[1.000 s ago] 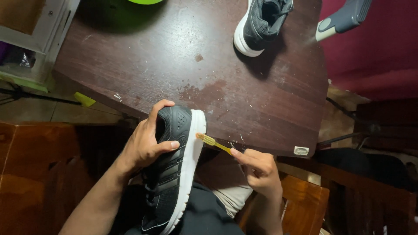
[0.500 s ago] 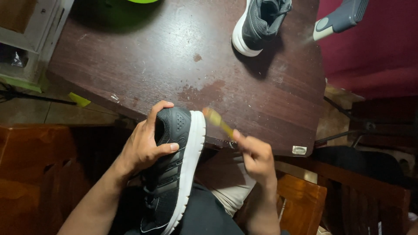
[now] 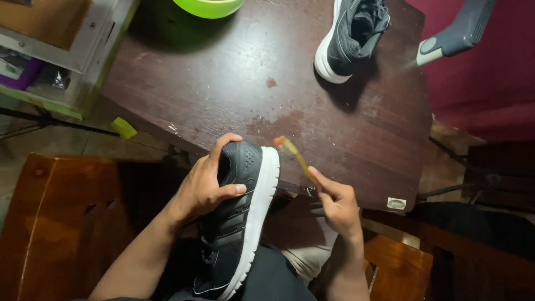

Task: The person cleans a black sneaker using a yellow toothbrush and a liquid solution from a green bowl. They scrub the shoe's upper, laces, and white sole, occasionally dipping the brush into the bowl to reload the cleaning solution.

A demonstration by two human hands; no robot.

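Note:
My left hand [image 3: 207,184] grips the toe of a black sneaker with a white sole [image 3: 239,223], which lies on my lap with its toe against the near edge of the dark wooden table [image 3: 223,89]. My right hand [image 3: 337,203] holds a small yellow brush [image 3: 292,155], its head just to the right of the sneaker's toe and slightly apart from the white sole. A second dark sneaker [image 3: 351,36] rests on the far side of the table.
A green bowl [image 3: 209,6] sits at the table's far edge. A grey-blue handle [image 3: 457,33] juts in at the upper right. Wooden chairs [image 3: 61,223] stand at left and at lower right [image 3: 398,270]. A yellow scrap [image 3: 123,127] lies on the floor to the left.
The brush head has moved up along the sneaker's white sole toward the toe and lifted slightly away from it. My left hand and the sneaker stay put.

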